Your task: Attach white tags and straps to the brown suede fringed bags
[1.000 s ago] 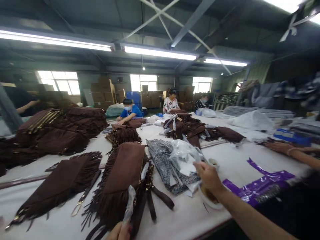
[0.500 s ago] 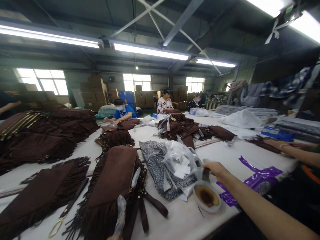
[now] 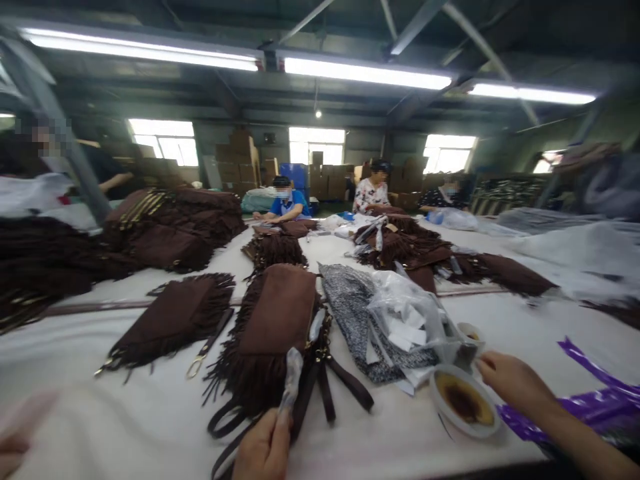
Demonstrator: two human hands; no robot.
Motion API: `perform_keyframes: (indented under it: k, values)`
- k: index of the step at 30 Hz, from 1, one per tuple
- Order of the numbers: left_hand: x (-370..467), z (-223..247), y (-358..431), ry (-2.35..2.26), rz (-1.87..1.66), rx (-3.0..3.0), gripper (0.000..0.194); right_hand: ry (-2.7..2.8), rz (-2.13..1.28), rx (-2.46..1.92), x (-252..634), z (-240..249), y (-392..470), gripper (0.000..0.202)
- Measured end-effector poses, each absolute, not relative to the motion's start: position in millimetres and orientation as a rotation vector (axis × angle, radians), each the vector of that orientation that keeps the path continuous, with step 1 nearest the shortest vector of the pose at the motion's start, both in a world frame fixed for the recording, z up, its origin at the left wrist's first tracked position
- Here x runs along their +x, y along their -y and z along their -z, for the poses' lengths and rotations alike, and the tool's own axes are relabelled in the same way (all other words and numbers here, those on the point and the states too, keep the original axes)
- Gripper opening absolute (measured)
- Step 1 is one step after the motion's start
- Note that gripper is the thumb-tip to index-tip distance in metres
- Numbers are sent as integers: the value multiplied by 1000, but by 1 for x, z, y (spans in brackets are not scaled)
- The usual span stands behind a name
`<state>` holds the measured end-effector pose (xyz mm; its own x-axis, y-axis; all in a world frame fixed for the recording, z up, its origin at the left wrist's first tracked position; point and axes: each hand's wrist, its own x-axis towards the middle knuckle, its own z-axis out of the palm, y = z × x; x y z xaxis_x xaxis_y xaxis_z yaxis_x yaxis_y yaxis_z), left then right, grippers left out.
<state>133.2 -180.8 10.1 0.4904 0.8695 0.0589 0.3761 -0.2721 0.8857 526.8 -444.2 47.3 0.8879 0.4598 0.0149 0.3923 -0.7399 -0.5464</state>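
My left hand (image 3: 265, 443) pinches a narrow plastic-wrapped piece (image 3: 293, 377) at the near end of a brown fringed bag (image 3: 277, 310). What lies inside the wrap is unclear. Dark straps (image 3: 350, 383) hang off the bag's right side. My right hand (image 3: 513, 383) is curled beside a small cup (image 3: 471, 331) and a white bowl (image 3: 493, 427) with a brown stain in it. Its fingertips are turned away, so anything in them is hidden. Left of the bowl, a clear plastic bag (image 3: 390, 293) with white paper pieces rests on grey speckled fabric (image 3: 345, 287).
Another fringed bag (image 3: 170, 313) and a strap with a gold clip (image 3: 196, 365) lie to the left. Brown bags are heaped at the left (image 3: 170, 247) and centre (image 3: 400, 240). Purple plastic (image 3: 590, 407) lies right. Co-workers sit across; a blurred co-worker's hand (image 3: 13, 450) shows lower left.
The view has turned left, so things appear further right. My right hand has drawn back from the small cup, toward me. My left hand has come into view with the wrapped piece.
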Motion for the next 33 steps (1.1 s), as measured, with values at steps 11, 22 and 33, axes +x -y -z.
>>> perform_keyframes:
  k: [11, 22, 33]
  values:
    - [118, -20, 194, -1081, -692, 2502, 33, 1202, -1002, -1664, 276, -67, 278, 35]
    - [114, -16, 196, -1090, -595, 2751, 21, 1026, -949, -1881, 249, -49, 234, 36]
    - [108, -14, 195, -1018, -696, 2731, 21, 1003, -1017, -1881, 248, -53, 239, 30]
